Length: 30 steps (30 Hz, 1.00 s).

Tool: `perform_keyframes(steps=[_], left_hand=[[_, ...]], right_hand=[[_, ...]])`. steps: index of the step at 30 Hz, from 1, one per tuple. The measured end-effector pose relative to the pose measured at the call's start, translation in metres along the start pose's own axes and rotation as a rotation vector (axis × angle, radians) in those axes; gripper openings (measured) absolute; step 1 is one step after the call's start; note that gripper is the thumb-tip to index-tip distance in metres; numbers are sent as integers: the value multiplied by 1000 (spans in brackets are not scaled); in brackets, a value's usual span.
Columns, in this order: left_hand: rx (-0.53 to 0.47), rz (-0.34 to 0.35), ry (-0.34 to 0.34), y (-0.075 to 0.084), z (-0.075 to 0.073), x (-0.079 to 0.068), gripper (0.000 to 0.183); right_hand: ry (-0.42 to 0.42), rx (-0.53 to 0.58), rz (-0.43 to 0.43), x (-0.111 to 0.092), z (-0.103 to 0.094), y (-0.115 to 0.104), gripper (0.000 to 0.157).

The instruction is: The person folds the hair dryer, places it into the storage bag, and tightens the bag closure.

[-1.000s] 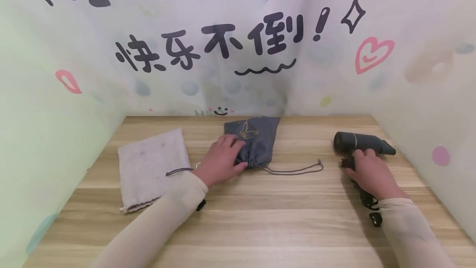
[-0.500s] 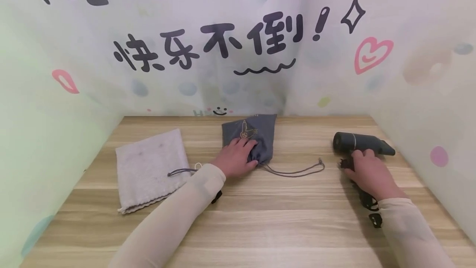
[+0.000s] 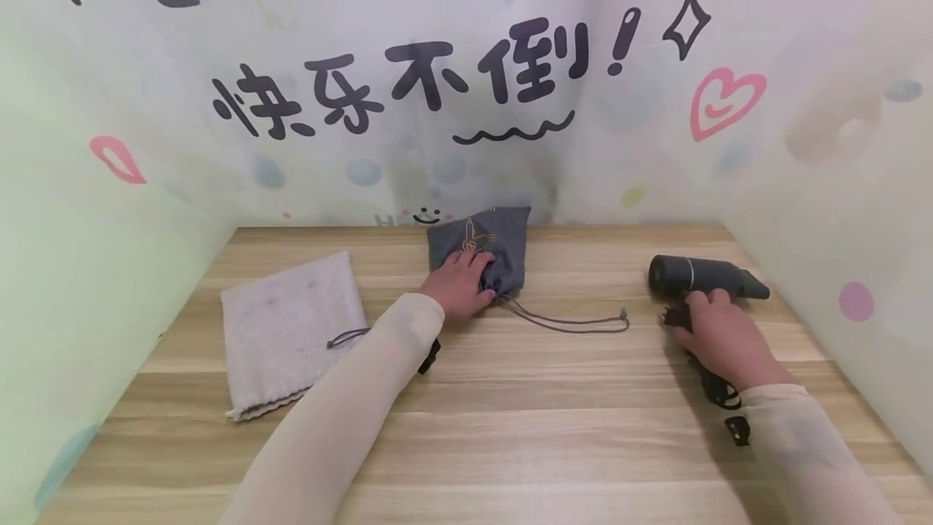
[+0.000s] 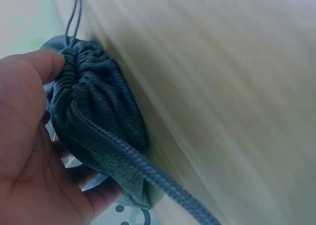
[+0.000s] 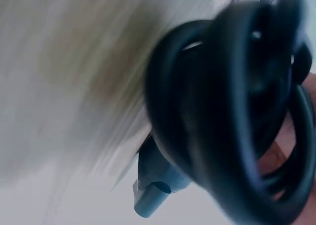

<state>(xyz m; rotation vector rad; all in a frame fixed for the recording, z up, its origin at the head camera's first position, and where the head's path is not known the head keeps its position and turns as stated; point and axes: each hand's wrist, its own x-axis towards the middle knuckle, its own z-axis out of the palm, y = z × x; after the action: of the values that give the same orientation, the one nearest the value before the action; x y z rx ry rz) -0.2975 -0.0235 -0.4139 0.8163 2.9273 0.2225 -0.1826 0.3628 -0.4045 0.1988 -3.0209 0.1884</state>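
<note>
My left hand (image 3: pixel 457 286) grips a dark grey drawstring pouch (image 3: pixel 510 245) by its gathered mouth. In the left wrist view, the thumb lies on the ruffled neck of the pouch (image 4: pixel 103 101) while the other fingers curl along its far side. The pouch has a yellow hair dryer drawing, and its upper edge overlaps the back wall. One drawstring (image 3: pixel 568 324) trails right over the table. At the right, my right hand (image 3: pixel 729 339) holds a dark hair dryer (image 3: pixel 717 278) at the handle, mostly hidden. A black coiled cord (image 5: pixel 222 101) fills the right wrist view beside that hand.
A pale folded cloth (image 3: pixel 291 330) lies on the wooden table (image 3: pixel 554 444) at the left, with a drawstring loop (image 3: pixel 346 338) over its edge. The plug (image 3: pixel 678 316) sits beside the right hand. A printed fabric wall (image 3: pixel 328 177) closes off the back.
My left hand first shifts right over the pouch, then moves away from me with it, so the pouch now stands nearer the wall. The right hand and hair dryer stay put.
</note>
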Motion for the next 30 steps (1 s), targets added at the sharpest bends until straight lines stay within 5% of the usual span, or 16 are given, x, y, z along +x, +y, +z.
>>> perform_keyframes(steps=[13, 20, 25, 30], left_hand=[[-60, -21, -24, -1, -4, -1, 63], [-40, -13, -19, 1, -10, -4, 63], [-43, -16, -16, 0, -7, -3, 64], [-55, -21, -35, -2, -6, -1, 65]], right_hand=[[-12, 10, -99, -5, -1, 4, 45], [-56, 77, 66, -4, -7, -1, 72], [-138, 105, 119, -4, -5, -4, 68], [-126, 125, 123, -3, -1, -4, 54]])
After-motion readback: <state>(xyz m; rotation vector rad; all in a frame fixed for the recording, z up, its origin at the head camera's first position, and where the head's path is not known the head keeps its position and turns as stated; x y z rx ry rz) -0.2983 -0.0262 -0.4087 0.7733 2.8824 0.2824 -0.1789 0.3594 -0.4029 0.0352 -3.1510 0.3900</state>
